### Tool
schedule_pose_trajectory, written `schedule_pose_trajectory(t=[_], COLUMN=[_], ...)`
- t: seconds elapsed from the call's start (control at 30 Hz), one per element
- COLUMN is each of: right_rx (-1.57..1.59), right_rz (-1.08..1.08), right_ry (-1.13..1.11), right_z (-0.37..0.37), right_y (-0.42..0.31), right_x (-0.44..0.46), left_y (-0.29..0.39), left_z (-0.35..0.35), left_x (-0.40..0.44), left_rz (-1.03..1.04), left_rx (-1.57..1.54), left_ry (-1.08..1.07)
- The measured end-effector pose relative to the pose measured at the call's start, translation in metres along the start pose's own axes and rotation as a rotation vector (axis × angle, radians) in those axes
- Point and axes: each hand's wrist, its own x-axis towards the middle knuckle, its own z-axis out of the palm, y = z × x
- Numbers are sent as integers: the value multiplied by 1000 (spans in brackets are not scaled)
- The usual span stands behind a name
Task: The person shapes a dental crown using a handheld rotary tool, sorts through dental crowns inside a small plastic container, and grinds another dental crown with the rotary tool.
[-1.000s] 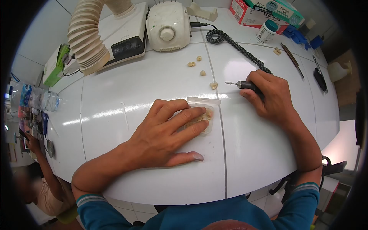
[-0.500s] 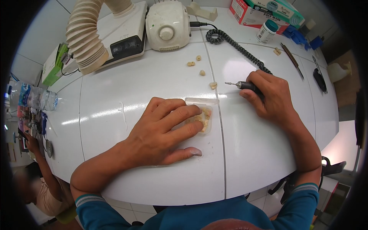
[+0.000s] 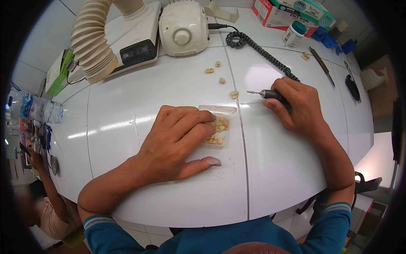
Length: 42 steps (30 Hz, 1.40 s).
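Mid-tabletop [image 3: 279, 182], a clear box [image 3: 227, 136] is open, lid [image 3: 220, 109] on its far-edge side, tooth-like pieces [image 3: 220, 124] inside. Left hand [image 3: 173, 141] over it: palm down, fingers a bit spread, fingertips reaching in among the pieces. Thumb sticks out apart, outside the box on its near-edge side, so no thumb pinch. Fingertips partly hidden; can't tell if any presses a piece.

Right hand [image 3: 298, 103] curled around a handpiece [image 3: 271, 94], gripping its dark body, toward the right edge from the box. Coiled cord [image 3: 265, 50] runs from behind that hand to a white control unit [image 3: 184, 29] at the far edge. Four loose teeth [image 3: 222, 80] lie between box and far edge, one just off the bit tip.

Doing it well, my judgement: light fingertips, pieces spread flat so shapes show, no push on the box wall since it looks light enough to slide; bit held well away from the left fingers.

Handpiece: long axis roughly parallel to near edge, bit pointing at the left edge, slightly toward the far edge; rear end hidden by the hand. Box: lid also runs roughly left-right; left part covered, so long axis can't be told.
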Motion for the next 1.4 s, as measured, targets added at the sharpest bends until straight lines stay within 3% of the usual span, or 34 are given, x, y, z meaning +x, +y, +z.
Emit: schedule_pose_trajectory(t=[0.87,1.4], right_rx=[12,7], right_rz=[-12,-16], right_ry=[27,19], right_z=[1,0], right_y=[-1,1], right_x=[1,0], left_y=[4,6], left_z=[2,0], left_x=[-3,-2], left_rz=[3,-93], left_rx=[22,-168], left_ry=[-14,-37])
